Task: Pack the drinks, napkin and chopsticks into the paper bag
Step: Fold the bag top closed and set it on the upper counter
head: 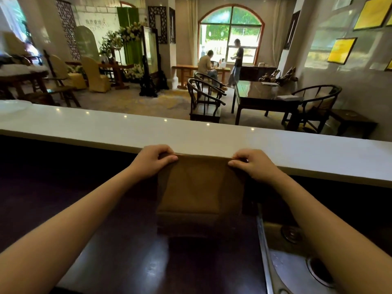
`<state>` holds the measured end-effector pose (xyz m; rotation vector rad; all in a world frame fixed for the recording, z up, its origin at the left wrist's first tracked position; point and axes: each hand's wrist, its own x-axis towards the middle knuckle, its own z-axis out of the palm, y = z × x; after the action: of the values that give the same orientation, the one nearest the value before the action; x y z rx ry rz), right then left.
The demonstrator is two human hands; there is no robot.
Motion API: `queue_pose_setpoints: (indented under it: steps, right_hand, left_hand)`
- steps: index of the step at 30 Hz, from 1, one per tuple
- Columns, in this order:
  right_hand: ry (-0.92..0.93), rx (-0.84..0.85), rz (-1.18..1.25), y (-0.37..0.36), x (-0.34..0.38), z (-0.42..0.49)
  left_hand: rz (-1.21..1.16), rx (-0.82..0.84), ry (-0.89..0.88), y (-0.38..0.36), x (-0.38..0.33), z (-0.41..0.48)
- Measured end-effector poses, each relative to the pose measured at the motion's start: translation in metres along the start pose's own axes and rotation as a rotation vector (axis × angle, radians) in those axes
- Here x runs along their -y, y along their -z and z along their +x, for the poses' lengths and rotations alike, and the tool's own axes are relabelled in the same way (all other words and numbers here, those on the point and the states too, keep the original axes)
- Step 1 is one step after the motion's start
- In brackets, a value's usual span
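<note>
A brown paper bag (pixel 199 187) stands upright on the dark lower counter (pixel 131 251), right against the raised white ledge. Its top edge is pressed flat and closed. My left hand (pixel 154 160) pinches the top left corner of the bag. My right hand (pixel 253 164) pinches the top right corner. No drinks, napkin or chopsticks show outside the bag; the inside of the bag is hidden.
A raised white counter ledge (pixel 212 134) runs across just behind the bag. A steel sink (pixel 297 262) with its drain lies at the lower right. Beyond the counter are dark wooden chairs (pixel 203 100) and a table (pixel 263 92), with two people near the window.
</note>
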<state>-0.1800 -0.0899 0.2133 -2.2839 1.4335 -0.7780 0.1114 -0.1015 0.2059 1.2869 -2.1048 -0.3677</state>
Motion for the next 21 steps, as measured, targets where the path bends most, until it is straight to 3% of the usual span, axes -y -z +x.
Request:
queue_pose_setpoints:
  steps: [11, 21]
  right_hand:
    - [-0.025, -0.246, -0.028, 0.138, 0.045, 0.080]
    - [-0.169, -0.317, -0.096, 0.165, 0.004, 0.164]
  left_hand:
    - [0.016, -0.123, -0.174, 0.089, -0.074, 0.143]
    - [0.024, -0.108, -0.227, 0.075, -0.048, 0.255]
